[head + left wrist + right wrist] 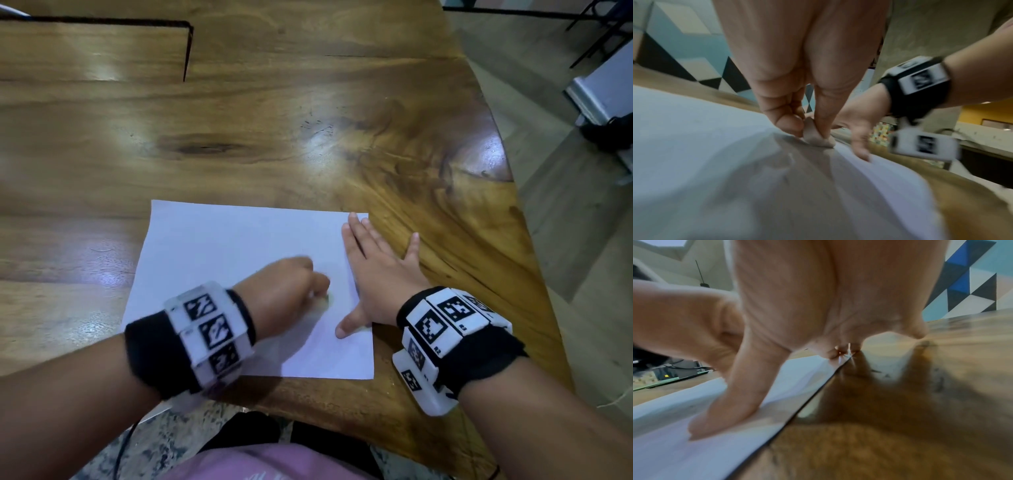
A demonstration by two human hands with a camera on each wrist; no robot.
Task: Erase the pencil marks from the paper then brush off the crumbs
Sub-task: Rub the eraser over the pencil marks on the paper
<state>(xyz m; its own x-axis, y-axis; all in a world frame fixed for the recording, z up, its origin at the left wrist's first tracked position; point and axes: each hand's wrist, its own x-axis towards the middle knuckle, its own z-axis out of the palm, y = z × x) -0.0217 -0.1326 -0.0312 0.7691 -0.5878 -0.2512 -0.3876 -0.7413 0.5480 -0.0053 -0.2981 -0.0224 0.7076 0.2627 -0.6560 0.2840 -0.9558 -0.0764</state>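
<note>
A white sheet of paper [219, 246] lies on the wooden table [274, 137] near its front edge. My left hand [291, 291] pinches a small pale eraser [816, 136] between thumb and fingers and presses it onto the paper [694, 129] right of its middle. My right hand [373, 274] lies flat with spread fingers on the paper's right edge, thumb [731, 402] on the sheet [674, 451] and the outer fingers on the wood. No pencil marks or crumbs can be made out; the picture is blurred around the eraser.
The table's curved right edge [507, 178] drops to the floor. A raised wooden board [96, 51] sits at the back left. Bare wood stretches behind the paper. My lap [267, 462] is just below the table's front edge.
</note>
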